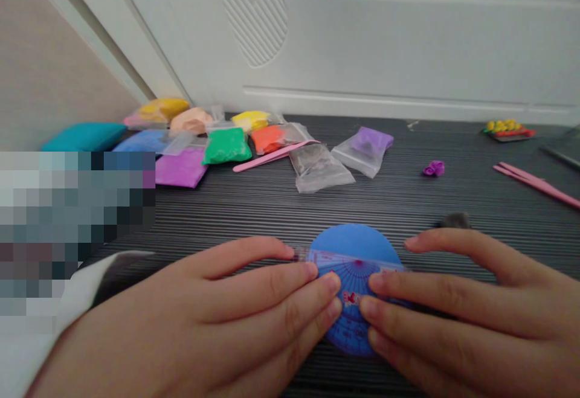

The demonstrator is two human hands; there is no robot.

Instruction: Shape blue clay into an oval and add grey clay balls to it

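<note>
A clear plastic protractor (357, 312) with red print lies over a blue disc (354, 238) on the dark ribbed surface. From the left, my left hand (254, 307) rests its stretched fingertips on the protractor, its index fingertip at the upper left corner. My right hand (457, 289) lays several fingertips on the right part, while its index finger is lifted and apart from it. Both hands are open, with fingers flat or extended and pressing from above. Neither thumb can be seen. A small dark lump (455, 221) sits just beyond my right index finger.
Bags of coloured modelling clay, such as a green one (228, 144) and a purple one (369, 143), lie at the back left and middle. A pink stick (263, 159) lies among them. Right of them are a purple rosette (434, 169), pink tweezers (537, 182) and a yellow-flowered piece (506, 129). A white panel (399, 48) rises behind.
</note>
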